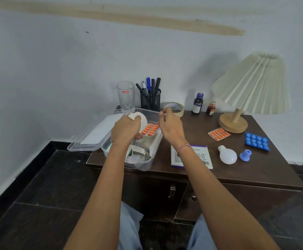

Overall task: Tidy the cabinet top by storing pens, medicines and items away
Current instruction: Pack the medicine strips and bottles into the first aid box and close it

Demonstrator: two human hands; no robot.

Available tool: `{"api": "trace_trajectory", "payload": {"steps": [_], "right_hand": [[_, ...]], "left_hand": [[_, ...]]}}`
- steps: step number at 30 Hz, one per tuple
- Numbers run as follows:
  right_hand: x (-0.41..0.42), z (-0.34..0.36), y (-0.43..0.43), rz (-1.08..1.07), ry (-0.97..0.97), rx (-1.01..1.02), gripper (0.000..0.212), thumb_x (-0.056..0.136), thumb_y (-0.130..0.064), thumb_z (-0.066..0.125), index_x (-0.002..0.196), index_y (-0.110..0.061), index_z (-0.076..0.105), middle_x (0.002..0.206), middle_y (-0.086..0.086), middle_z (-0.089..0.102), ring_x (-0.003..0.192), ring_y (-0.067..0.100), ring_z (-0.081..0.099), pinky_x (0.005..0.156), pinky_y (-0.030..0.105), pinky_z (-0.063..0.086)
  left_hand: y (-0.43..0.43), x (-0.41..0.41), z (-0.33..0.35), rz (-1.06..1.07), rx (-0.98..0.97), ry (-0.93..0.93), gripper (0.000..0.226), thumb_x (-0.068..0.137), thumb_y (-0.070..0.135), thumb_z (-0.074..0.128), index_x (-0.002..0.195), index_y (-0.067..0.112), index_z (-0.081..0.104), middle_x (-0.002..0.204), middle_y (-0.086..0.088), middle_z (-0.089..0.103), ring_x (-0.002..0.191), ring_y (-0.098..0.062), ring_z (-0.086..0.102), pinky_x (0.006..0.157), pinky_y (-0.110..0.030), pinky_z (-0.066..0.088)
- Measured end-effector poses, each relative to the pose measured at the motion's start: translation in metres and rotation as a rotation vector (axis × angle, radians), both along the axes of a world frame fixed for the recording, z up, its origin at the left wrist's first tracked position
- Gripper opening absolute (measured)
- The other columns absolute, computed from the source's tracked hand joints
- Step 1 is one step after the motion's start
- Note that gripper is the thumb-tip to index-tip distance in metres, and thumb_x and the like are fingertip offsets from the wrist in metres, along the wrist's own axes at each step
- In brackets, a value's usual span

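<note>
Dark cabinet top (pixel 237 170): left hand (pixel 126 129) grips a white roll (pixel 140 117) over the box (pixel 147 163)
The pill strip (pixel 149 129) looks light and slick, take its edge; right hand (pixel 170 127): grip unclear

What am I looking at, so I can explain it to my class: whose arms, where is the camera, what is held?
No machine: a camera on a person's head looks down at their hands over a brown cabinet top. The left hand grips a white roll above an open clear plastic box holding an orange blister strip. The right hand has pinched fingers; on what, I cannot tell. A second orange strip, a blue blister pack, a light bulb and a medicine carton lie outside.
</note>
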State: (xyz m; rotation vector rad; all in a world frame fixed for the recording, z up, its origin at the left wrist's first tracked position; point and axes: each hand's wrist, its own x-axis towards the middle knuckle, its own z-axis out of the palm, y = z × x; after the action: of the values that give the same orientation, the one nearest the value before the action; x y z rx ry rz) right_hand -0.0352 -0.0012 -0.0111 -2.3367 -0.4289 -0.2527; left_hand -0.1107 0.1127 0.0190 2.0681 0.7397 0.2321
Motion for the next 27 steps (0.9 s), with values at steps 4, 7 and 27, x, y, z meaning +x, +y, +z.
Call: {"api": "trace_trajectory", "payload": {"steps": [4,7,27], "right_hand": [[-0.002,0.000,-0.002,0.039,-0.054,-0.153,0.027,0.102,-0.022,0.030,0.113,-0.009,0.051,0.098,0.013,0.070,0.096,0.030,0.063,0.106,0.045,0.034],[-0.003,0.001,-0.005,0.088,-0.034,-0.159,0.029,0.102,-0.023,0.030,0.115,-0.010,0.052,0.096,0.012,0.070,0.100,0.028,0.063,0.116,0.048,0.017],[0.044,0.001,-0.149,-0.401,0.111,-0.024,0.031,0.099,-0.016,0.038,0.106,-0.001,0.064,0.080,0.011,0.065,0.072,0.020,0.060,0.062,0.015,0.042]], "left_hand": [[-0.003,0.002,-0.002,-0.038,0.119,0.079,0.035,0.094,0.041,0.034,0.101,0.012,0.053,0.074,-0.005,0.074,0.079,-0.017,0.070,0.092,-0.036,0.048],[-0.005,0.001,-0.002,0.017,0.376,0.137,0.045,0.095,0.042,0.033,0.104,0.011,0.065,0.094,-0.005,0.072,0.093,-0.021,0.065,0.080,-0.031,0.046],[-0.143,0.076,-0.014,-0.380,0.063,-0.229,0.026,0.092,0.027,0.048,0.107,0.013,0.064,0.109,-0.005,0.067,0.101,-0.021,0.060,0.083,-0.029,0.045]]}}
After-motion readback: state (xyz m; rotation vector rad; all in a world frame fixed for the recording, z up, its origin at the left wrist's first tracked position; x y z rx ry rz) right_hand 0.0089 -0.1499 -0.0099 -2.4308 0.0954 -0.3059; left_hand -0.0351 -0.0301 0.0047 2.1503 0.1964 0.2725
